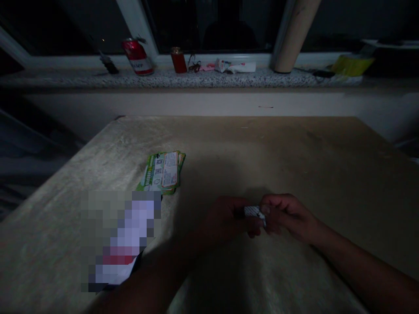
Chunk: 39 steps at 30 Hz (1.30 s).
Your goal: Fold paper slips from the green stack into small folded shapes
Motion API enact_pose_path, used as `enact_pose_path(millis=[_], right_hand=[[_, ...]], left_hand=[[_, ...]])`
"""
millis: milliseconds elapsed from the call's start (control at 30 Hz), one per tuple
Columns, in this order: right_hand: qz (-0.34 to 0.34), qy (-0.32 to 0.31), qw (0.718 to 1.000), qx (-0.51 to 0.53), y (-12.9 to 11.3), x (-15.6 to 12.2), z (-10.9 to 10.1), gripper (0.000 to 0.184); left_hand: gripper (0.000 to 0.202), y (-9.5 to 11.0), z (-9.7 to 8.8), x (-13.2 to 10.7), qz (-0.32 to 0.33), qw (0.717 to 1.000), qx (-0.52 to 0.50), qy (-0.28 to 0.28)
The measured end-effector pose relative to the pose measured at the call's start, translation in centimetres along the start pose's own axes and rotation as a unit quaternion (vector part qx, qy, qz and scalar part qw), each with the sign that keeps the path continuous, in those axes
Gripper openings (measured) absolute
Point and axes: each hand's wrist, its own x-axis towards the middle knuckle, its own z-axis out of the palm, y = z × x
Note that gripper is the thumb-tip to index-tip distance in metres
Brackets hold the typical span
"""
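Object (pixel 253 212), small, whitish and finely dark-striped, is pinched by fingers (pixel 274 200) of the left hand (pixel 225 214) and right hand (pixel 290 213).

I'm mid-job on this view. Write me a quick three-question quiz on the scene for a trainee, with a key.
1. Which stands on the windowsill, left of the small red cylinder?
A) cardboard tube
B) red drinks can
C) yellow item

2. True or false: the green printed cards lie on the table, left of both hands.

3. How many hands are on the small black-and-white patterned item?

Key:
1. B
2. True
3. Two: the left hand and the right hand.
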Motion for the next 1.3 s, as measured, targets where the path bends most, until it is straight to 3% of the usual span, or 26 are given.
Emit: enact_pose_path(millis=[267, 400, 567, 667, 967, 1300], right_hand=[[-0.055, 0.036, 0.993, -0.099, -0.7, -0.1, -0.1, 0.029], [-0.084, 0.062, 0.988, -0.115, -0.9, 0.1, 0.2, 0.021], [-0.072, 0.069, 0.981, -0.166, -0.9, 0.0, 0.2, 0.017], [-0.066, 0.067, 0.980, -0.175, -1.0, 0.0, 0.1, 0.020], [-0.057, 0.046, 0.988, -0.134, -1.1, 0.4, 0.2, 0.025], [-0.033, 0.050, 0.995, -0.075, -0.7, 0.7, 0.2, 0.029]], left_hand=[[0.034, -0.7, 0.3, 0.1, 0.051, 0.998, -0.006, 0.030], [0.031, -1.2, 0.2, 0.1, 0.067, 0.993, 0.060, 0.075], [0.031, -0.8, 0.0, 0.1, 0.056, 0.979, 0.176, 0.088], [0.028, -0.4, 0.0, -0.1, 0.088, 0.965, 0.229, 0.097], [0.027, -1.0, 0.1, 0.3, 0.110, 0.980, 0.120, 0.114], [0.030, -0.8, 0.0, 0.5, 0.084, 0.974, 0.155, 0.140]])
